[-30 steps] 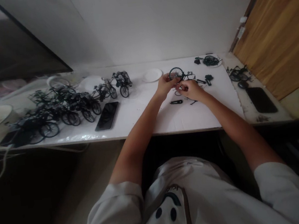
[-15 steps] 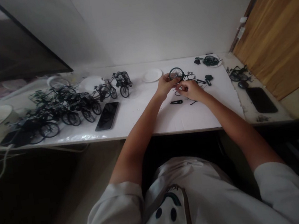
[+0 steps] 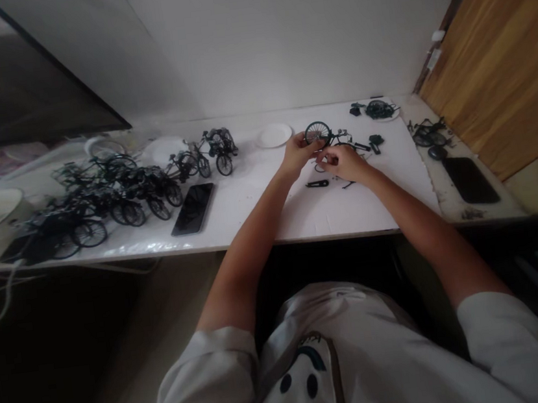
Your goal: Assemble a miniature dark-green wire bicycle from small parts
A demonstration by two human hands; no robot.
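My left hand [image 3: 299, 156] is closed on a dark model bicycle [image 3: 317, 132], gripping it by the spoked wheel just above the white board. My right hand [image 3: 347, 163] is in a pinch against the same bicycle, below the wheel. Whatever its fingertips hold is too small to make out. Under and around the hands lie loose black parts: a small flat piece [image 3: 317, 184] in front, and a dark green part [image 3: 376, 143] to the right. The hands hide some of the bicycle's frame.
Many finished-looking model bicycles [image 3: 120, 190] crowd the left of the table, beside a phone [image 3: 193, 209]. A white plate [image 3: 274, 135] lies behind my hands. At the right are a plate of parts [image 3: 382, 110], more bicycle pieces [image 3: 430, 132] and a dark phone-like slab [image 3: 470, 180].
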